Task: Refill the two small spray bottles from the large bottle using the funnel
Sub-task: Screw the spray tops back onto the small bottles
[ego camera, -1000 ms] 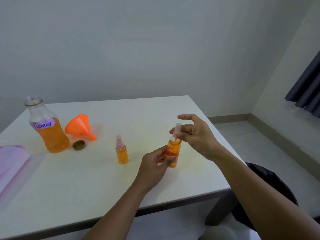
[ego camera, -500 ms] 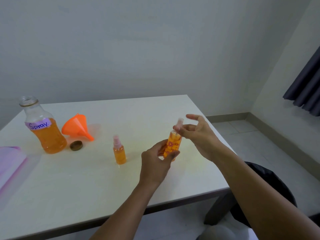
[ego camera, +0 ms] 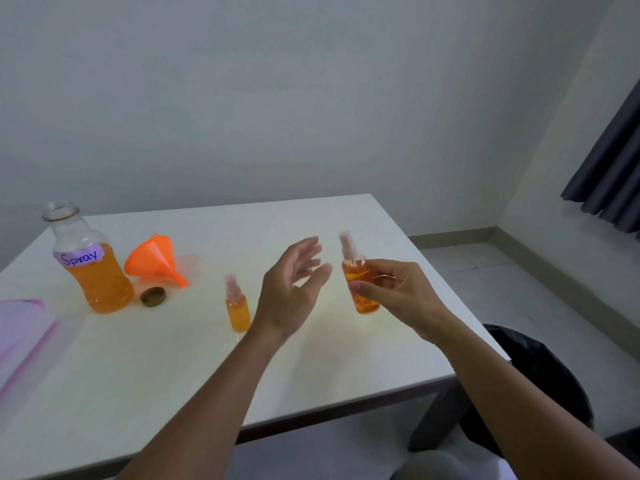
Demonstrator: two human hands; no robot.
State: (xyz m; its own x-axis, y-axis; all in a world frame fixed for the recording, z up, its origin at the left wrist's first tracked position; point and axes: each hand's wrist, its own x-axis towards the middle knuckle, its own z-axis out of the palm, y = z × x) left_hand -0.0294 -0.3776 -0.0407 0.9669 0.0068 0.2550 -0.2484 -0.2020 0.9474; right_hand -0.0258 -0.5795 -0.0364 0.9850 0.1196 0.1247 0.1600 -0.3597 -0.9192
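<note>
Right hand (ego camera: 398, 292) pinches one small spray bottle (ego camera: 360, 289), filled orange and slightly tilted, above the table (ego camera: 311, 358); left hand (ego camera: 294, 289) is spread and empty beside it. The second spray bottle (ego camera: 237, 310) stands left of it; farther left lie the funnel (ego camera: 152, 259), cap (ego camera: 152, 296) and uncapped large bottle (ego camera: 91, 265).

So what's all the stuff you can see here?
large bottle: one, clear, orange liquid, "Spray" label, uncapped, table's far left.
funnel: one, orange, on its side beside the large bottle.
cap: one, brown, before the large bottle.
spray bottles: two, orange, pink tops; one standing mid-table, one held.
pink sheet: one, left edge.
table: one, white.
curtain: one, dark, right.
hands: left open, empty; right holding a spray bottle.
</note>
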